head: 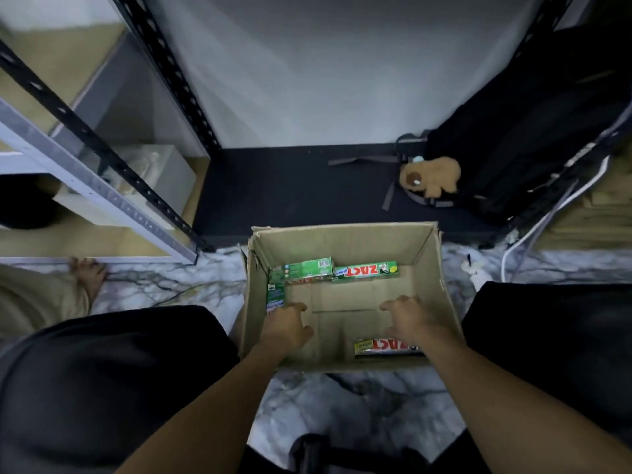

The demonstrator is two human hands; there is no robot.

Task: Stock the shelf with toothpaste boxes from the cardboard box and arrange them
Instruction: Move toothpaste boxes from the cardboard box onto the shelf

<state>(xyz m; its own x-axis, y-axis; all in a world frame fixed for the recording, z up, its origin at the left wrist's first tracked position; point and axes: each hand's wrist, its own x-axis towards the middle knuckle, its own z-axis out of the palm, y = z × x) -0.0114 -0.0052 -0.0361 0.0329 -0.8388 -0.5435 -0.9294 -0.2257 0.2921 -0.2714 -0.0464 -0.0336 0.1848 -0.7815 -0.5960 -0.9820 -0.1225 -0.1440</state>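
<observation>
Marbled floor (328, 405), black mat (290, 189), white wall (325, 70), perhaps a dark backpack (513, 138)

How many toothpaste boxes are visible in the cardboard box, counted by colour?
Green boxes: 3, two at the far wall and one along the left wall
Black box: 1, at the near wall
Total: 4

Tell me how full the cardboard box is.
Nearly empty. The cardboard box shows mostly bare floor; only a few toothpaste boxes lie along its far, left and near walls.
</observation>
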